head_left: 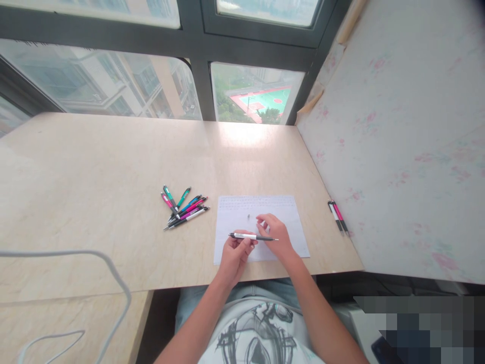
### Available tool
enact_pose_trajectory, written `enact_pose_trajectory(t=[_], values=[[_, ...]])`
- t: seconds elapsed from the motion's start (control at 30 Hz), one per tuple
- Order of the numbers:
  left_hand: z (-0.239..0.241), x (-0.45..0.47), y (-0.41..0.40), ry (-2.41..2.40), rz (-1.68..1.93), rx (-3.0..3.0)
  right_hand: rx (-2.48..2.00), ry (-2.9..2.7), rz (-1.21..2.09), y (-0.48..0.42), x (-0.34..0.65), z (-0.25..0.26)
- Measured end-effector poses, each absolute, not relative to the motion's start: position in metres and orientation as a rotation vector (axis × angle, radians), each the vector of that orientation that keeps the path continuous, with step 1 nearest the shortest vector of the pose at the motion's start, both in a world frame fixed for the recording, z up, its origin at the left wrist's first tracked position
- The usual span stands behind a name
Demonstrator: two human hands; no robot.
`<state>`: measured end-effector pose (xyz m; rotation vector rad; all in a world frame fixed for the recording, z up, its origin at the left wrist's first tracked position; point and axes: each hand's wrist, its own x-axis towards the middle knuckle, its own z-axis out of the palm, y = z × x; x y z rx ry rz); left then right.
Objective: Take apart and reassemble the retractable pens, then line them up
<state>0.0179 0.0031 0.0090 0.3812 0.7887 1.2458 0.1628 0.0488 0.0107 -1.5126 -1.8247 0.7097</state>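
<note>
Head view: the left hand (235,257) grips a slim white-and-black pen (246,236) between thumb and fingers, nearly level above a white paper sheet with rows of writing (223,247). Its thin tip points right, overlapping the right hand (279,237), whose fingers are loosely bent and parted — whether they touch the pen, I cannot tell. Just beyond, a tiny greyish piece (248,216) lies on the sheet. Leftward, a loose pile of multicoloured pens (196,203) rests on the pale beige tabletop (113,202).
</note>
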Motion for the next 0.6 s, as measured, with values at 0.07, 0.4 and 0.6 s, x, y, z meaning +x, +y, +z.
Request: enact_pose_trajectory(t=[0.07,0.4,0.6], values=[[0.009,0.018,0.003,0.787,1.249,0.384,-1.568,-1.92,0.623,0.061,0.153,0.01],[0.01,0.018,0.003,0.787,1.25,0.376,-1.496,-1.664,0.824,0.049,0.15,0.005],[0.011,0.018,0.003,0.81,1.24,0.355,-1.482,-1.029,1.127,0.001,0.197,0.012]])
